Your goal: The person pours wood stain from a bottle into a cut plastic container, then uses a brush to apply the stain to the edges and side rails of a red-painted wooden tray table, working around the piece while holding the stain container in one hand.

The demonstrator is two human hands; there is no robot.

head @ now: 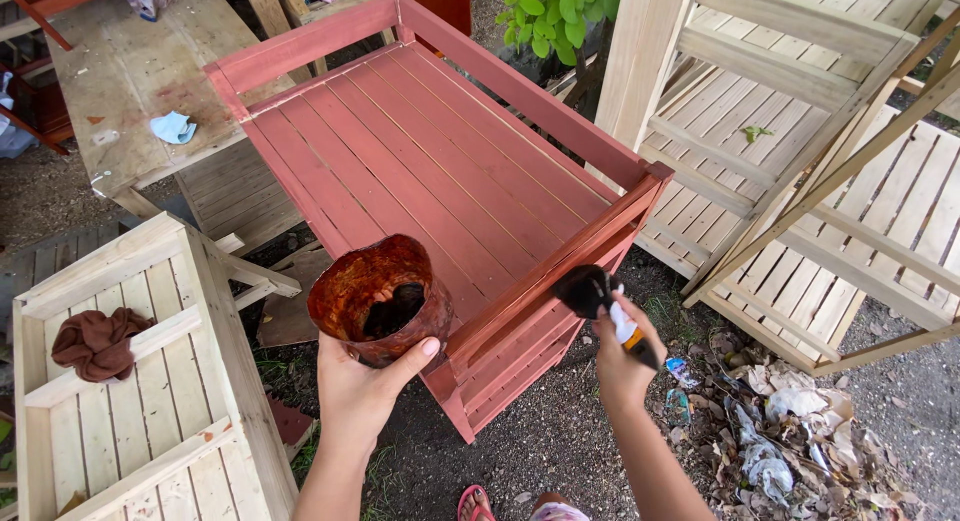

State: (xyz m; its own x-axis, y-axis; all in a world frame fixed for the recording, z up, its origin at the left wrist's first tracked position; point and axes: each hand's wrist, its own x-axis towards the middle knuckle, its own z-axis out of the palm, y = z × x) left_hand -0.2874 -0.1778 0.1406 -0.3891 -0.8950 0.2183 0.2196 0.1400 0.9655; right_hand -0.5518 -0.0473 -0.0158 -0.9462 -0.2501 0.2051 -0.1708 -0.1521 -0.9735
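Note:
My left hand (362, 389) grips from below a stained cut-off plastic container (375, 296) with dark red-brown paint inside. My right hand (620, 356) holds a paintbrush (600, 303); its dark bristle head sits against the front rail of a red-painted wooden slatted rack (430, 151). The rack lies tilted in front of me, its slats and rails coated in red paint. The container hovers just left of the rack's front corner.
An unpainted slatted rack (140, 381) with a brown rag (98, 343) stands at the left. More bare wooden racks (800, 161) lean at the right. A worn workbench (140, 71) is at the back left. Litter and dry leaves (780, 421) cover the ground at the right. My sandalled foot (475, 503) is below.

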